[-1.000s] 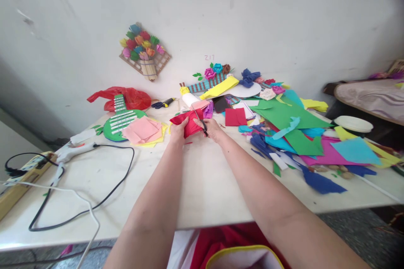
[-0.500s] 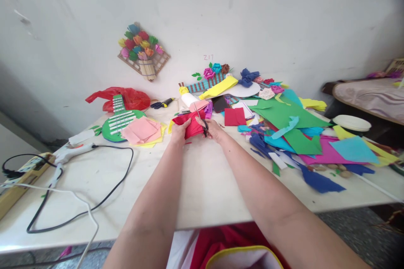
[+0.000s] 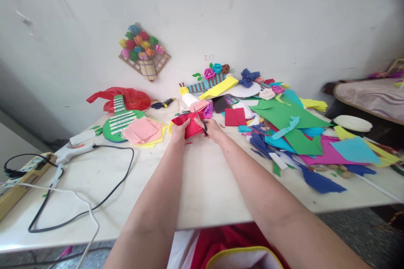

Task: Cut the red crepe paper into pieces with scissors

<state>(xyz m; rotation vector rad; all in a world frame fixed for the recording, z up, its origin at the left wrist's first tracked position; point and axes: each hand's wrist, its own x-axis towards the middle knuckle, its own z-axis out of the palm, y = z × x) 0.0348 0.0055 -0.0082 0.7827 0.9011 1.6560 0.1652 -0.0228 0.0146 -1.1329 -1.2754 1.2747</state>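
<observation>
My left hand (image 3: 179, 130) is closed on the left side of a piece of red paper (image 3: 193, 127), which looks like crepe paper. In my right hand (image 3: 212, 128) is a pair of scissors (image 3: 205, 125) with dark handles, its blades pointing up and away across the right edge of the red paper. Both hands are close together over the middle of the table. Beyond them lie a pink paper piece (image 3: 199, 105) and a white roll (image 3: 188, 100). A folded red square (image 3: 235, 117) rests to the right.
At left, a glue gun (image 3: 74, 152) trails a black cord near a power strip (image 3: 22, 180). A green guitar-shaped piece (image 3: 111, 128) lies beside pink sheets (image 3: 143, 130). Colored paper scraps (image 3: 303, 143) heap up at right. Pliers (image 3: 163, 103) lie near the wall.
The scissors' blades have tilted slightly to the left over the red paper. Both hands stay in nearly the same place, and the whole view has shifted very slightly.
</observation>
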